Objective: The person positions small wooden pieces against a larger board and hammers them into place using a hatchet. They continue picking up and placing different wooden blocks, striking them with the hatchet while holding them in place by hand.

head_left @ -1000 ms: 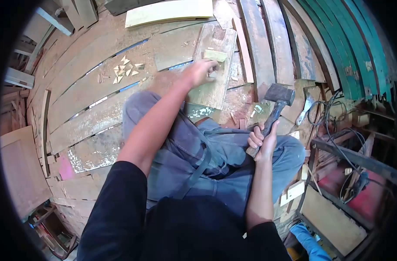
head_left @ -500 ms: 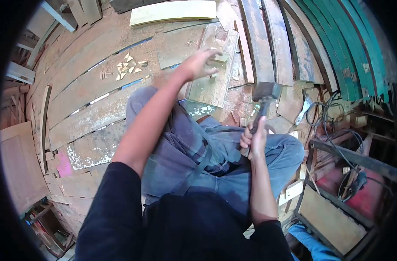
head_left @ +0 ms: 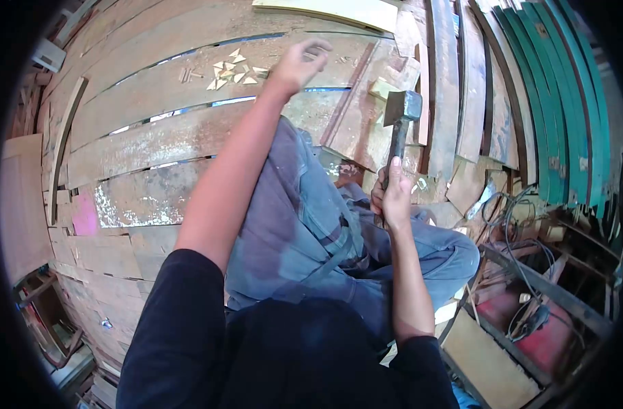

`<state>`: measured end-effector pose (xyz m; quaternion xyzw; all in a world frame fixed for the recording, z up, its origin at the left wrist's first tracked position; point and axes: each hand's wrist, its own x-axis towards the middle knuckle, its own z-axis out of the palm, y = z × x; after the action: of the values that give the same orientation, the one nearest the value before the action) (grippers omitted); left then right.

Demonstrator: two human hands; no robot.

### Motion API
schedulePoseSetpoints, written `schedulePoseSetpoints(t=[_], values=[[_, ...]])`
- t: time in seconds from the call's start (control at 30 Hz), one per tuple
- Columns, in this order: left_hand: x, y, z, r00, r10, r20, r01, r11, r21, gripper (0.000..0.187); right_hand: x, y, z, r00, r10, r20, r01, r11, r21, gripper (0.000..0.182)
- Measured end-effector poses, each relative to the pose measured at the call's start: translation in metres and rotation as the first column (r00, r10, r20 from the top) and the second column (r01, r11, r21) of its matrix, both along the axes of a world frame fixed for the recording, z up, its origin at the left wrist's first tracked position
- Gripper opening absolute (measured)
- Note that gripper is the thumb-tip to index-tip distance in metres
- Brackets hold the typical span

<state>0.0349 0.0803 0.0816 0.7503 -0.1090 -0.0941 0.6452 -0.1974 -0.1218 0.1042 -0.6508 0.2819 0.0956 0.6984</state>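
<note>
Weathered wooden planks point(head_left: 147, 146) floor the whole workspace, with green-painted boards point(head_left: 564, 102) stacked at three o'clock. On a short board point(head_left: 356, 126) at one o'clock lies a small pale wood block point(head_left: 386, 87); the hammer point(head_left: 400, 112) head hangs just beside it. The right hand point(head_left: 392, 198) is clenched round the handle. The left hand point(head_left: 298, 63), open and empty, reaches toward the triangular offcuts point(head_left: 233, 69) at eleven o'clock. Judged step: fetching a piece; picking one calls for a fine fingertip pinch
</note>
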Motion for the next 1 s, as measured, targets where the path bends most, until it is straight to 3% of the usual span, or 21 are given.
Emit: schedulePoseSetpoints(t=[0.07, 0.23, 0.27, 0.33, 0.4, 0.43, 0.47, 0.53, 0.63, 0.67, 0.73, 0.77, 0.8, 0.83, 0.93, 1.0], values=[[0.008, -0.004, -0.018, 0.991, -0.068, 0.115, 0.056, 0.994, 0.097, 0.024, 0.002, 0.001, -0.004, 0.999, -0.032, -0.008, 0.032, 0.999, 0.018, 0.054], [0.003, -0.007, -0.006, 0.998, -0.065, 0.027, 0.063, 0.995, 0.072, 0.023, 0.014, 0.001, 0.008, 0.994, -0.105, 0.026, 0.104, 0.994, 0.038, 0.054], [0.005, -0.006, -0.008, 0.997, -0.057, 0.057, 0.055, 0.997, 0.046, 0.022, 0.016, 0.0, 0.017, 0.99, -0.098, 0.102, 0.101, 0.995, -0.021, 0.054], [0.007, -0.006, -0.016, 0.992, -0.051, 0.111, 0.053, 0.999, -0.008, 0.022, 0.025, -0.001, 0.046, 0.952, -0.141, 0.271, 0.13, 0.99, 0.06, 0.054], [0.004, -0.005, -0.011, 0.996, -0.051, 0.07, 0.05, 0.999, 0.011, 0.021, 0.037, 0.009, 0.091, 0.879, -0.164, 0.448, 0.224, 0.971, -0.084, 0.056], [0.004, -0.005, -0.008, 0.997, -0.052, 0.051, 0.051, 0.999, 0.02, 0.021, 0.04, 0.0, 0.103, 0.847, -0.11, 0.52, 0.138, 0.99, -0.016, 0.059], [0.003, -0.006, -0.008, 0.997, -0.052, 0.05, 0.051, 0.998, 0.022, 0.022, 0.042, 0.001, 0.117, 0.807, -0.102, 0.582, 0.183, 0.98, -0.082, 0.061], [0.004, -0.007, -0.008, 0.997, -0.045, 0.056, 0.043, 0.999, 0.025, 0.022, 0.04, 0.0, 0.127, 0.757, -0.128, 0.641, 0.147, 0.989, 0.024, 0.062], [0.005, -0.006, -0.009, 0.997, -0.048, 0.067, 0.046, 0.998, 0.042, 0.023, 0.026, 0.005, 0.103, 0.779, -0.146, 0.61, 0.178, 0.984, 0.008, 0.058], [0.005, -0.006, -0.009, 0.998, -0.04, 0.057, 0.037, 0.998, 0.056, 0.023, 0.018, 0.006, 0.084, 0.835, -0.12, 0.537, 0.148, 0.989, -0.01, 0.054], [0.003, -0.006, -0.006, 0.999, -0.028, 0.04, 0.025, 0.996, 0.085, 0.023, 0.006, 0.01, 0.032, 0.938, -0.066, 0.341, 0.154, 0.959, -0.238, 0.053], [0.001, -0.005, -0.003, 1.0, -0.025, 0.014, 0.024, 0.997, 0.072, 0.023, 0.0, 0.011, 0.009, 0.971, 0.023, 0.236, 0.06, 0.94, -0.337, 0.055], [-0.001, -0.005, 0.0, 1.0, -0.025, -0.011, 0.025, 0.998, 0.059, 0.023, -0.006, 0.002, -0.022, 1.0, 0.023, 0.021, -0.018, 0.978, -0.209, 0.056], [-0.001, -0.004, 0.003, 0.999, -0.025, -0.036, 0.027, 0.999, 0.047, 0.023, -0.008, 0.004, -0.046, 0.996, 0.056, 0.067, -0.029, 0.937, -0.348, 0.055], [0.0, -0.001, -0.003, 0.999, -0.015, 0.041, 0.014, 0.999, 0.028, 0.024, -0.009, 0.008, -0.037, 1.0, -0.003, 0.0, 0.003, 1.0, -0.026, 0.052], [-0.001, -0.003, -0.003, 1.0, -0.007, 0.014, 0.007, 0.999, 0.038, 0.024, -0.008, 0.009, -0.039, 0.999, -0.022, -0.045, 0.022, 1.0, -0.009, 0.052]])
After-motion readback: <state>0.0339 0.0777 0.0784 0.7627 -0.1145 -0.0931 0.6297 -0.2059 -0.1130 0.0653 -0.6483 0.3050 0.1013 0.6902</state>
